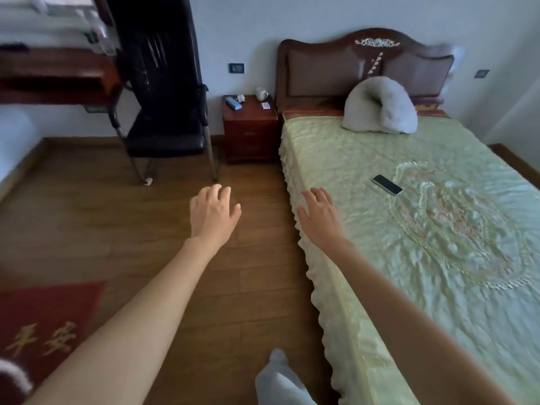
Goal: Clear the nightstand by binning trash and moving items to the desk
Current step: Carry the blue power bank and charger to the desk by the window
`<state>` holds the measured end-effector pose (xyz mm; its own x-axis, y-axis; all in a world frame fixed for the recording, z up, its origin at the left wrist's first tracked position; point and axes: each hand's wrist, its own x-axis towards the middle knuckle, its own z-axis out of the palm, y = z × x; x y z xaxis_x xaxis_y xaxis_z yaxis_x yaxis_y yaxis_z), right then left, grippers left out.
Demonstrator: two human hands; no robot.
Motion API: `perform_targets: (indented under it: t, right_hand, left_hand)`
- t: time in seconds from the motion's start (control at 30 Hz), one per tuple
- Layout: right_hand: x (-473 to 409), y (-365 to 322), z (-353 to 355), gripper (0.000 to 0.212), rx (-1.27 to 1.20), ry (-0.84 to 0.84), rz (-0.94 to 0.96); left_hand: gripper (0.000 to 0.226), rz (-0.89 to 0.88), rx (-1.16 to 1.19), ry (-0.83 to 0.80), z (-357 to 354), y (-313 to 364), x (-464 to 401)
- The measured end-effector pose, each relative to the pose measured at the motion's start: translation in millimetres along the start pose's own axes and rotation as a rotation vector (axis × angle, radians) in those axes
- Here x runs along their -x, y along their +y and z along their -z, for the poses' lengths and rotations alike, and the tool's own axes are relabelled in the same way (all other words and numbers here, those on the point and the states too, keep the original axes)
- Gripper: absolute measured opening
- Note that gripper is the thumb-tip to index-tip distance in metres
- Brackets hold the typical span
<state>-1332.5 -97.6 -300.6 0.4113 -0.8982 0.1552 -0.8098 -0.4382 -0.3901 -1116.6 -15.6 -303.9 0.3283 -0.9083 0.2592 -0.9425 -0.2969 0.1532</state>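
Beside the bed (409, 229), well short of the nightstand (249, 128), we hold both arms out ahead. Our left hand (213, 213) and right hand (320, 214) hang with fingers loosely spread, grasping nothing. The nightstand stands far off between the chair (163, 112) and the headboard, and on its top we see a white mug (261, 93) at the back right corner, a blue box (233, 103) at the left, a small white crumpled thing (240, 97) just beside it, likely trash, and a small card (266, 105) near the front right. The desk (58, 74) sits at the far left, beyond the chair.

The step in hand, we judge, is the approach. To do it well we should walk the floor strip along the bed, pass the chair legs, and stop square to the nightstand before reaching. We see no bin from here, so we should find it before lifting the trash.

As for writing, the red mat (43, 325) at lower left bears gold characters, too blurred for us to read. The box and card are too small to read.
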Motion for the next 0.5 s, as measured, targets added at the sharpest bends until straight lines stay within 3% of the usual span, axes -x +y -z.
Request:
perform_targets:
  t: [0.5]
  right_hand:
    - [-306,49,-37,0.048,0.014,-0.041,0.132]
  left_hand:
    - [0.050,0.075,-0.035,0.002,-50,-18,-265]
